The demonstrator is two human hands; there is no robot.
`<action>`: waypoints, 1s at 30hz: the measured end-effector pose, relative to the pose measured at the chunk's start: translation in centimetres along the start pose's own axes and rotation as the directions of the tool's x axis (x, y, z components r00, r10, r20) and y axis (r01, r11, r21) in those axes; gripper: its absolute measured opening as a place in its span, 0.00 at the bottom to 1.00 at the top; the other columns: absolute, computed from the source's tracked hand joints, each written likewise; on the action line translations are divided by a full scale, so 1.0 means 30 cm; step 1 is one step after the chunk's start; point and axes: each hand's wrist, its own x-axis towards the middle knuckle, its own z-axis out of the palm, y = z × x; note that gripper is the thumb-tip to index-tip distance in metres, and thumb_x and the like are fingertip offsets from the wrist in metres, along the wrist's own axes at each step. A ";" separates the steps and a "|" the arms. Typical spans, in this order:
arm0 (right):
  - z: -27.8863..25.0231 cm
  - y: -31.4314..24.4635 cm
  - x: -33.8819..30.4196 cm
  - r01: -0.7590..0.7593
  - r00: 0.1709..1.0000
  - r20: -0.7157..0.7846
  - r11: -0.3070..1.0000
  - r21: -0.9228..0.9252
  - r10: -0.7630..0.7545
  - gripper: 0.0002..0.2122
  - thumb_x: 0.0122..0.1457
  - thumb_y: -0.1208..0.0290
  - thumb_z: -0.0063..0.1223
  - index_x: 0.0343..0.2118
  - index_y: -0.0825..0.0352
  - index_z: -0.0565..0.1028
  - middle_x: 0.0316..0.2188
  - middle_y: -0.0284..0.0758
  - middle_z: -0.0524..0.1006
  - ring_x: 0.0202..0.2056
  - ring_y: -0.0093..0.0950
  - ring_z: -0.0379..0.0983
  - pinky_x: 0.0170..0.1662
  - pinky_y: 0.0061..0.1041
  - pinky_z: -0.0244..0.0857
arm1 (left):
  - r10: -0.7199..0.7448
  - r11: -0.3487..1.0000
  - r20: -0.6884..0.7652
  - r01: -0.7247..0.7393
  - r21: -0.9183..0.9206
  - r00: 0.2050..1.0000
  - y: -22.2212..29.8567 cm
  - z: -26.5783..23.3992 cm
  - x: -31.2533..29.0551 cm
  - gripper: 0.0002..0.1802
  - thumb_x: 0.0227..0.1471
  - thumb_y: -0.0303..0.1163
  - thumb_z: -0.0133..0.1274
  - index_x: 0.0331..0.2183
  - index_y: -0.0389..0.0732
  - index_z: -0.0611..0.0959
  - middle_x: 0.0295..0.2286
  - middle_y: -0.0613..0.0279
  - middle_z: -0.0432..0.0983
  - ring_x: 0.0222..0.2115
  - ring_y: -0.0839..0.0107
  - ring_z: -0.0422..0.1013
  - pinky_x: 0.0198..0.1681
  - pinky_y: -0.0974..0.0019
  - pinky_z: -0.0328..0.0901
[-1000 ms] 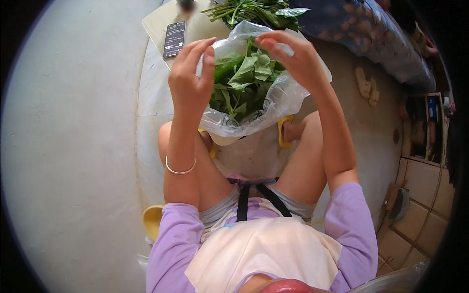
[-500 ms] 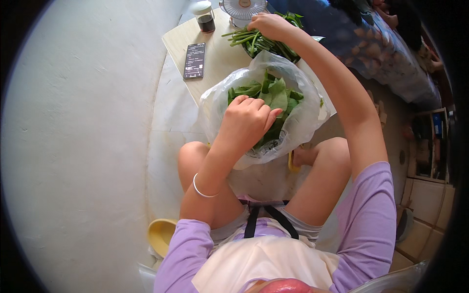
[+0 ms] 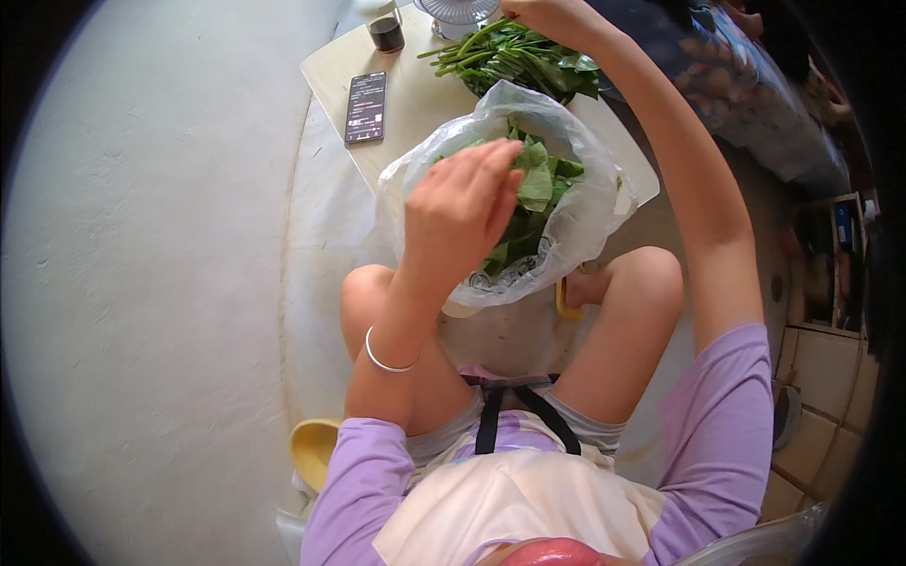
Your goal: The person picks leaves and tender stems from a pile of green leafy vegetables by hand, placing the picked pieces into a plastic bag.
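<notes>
A translucent white plastic bag (image 3: pixel 590 231) with leafy greens (image 3: pixel 538 179) inside stands with its mouth spread, between my knees and the table. Over its left side hovers my left hand (image 3: pixel 462 198), fingers stretched and slightly blurred, with nothing visible in them. At the far end of the table a bundle of long-stemmed greens (image 3: pixel 519 61) lies piled up. Just beyond that bundle is my right hand (image 3: pixel 552 19), partly cut off by the top edge. Its fingers look curled together; whatever they hold is hidden.
On the pale table (image 3: pixel 415 104) lie a dark-screened phone (image 3: pixel 366 107) and a cup of dark liquid (image 3: pixel 386 34). A small fan (image 3: pixel 458 9) stands at its far edge. A yellow container (image 3: pixel 314 451) sits on the floor at left. Patterned blue fabric (image 3: pixel 746 104) hangs at right.
My right hand has moved up and away from the bundled stems toward the top edge. My left hand has lifted slightly and its curled fingers have straightened. The view has shifted a little.
</notes>
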 end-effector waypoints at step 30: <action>-0.383 -0.395 -0.549 -0.179 0.966 0.008 0.645 0.743 0.259 0.07 0.54 0.83 0.58 0.37 0.69 0.80 0.31 0.34 0.77 0.32 0.25 0.75 0.35 0.20 0.68 | -0.029 -0.166 0.918 0.904 -0.394 0.395 -0.055 0.041 0.029 0.19 0.63 0.35 0.45 0.45 0.27 0.77 0.32 0.48 0.81 0.30 0.67 0.79 0.29 0.69 0.76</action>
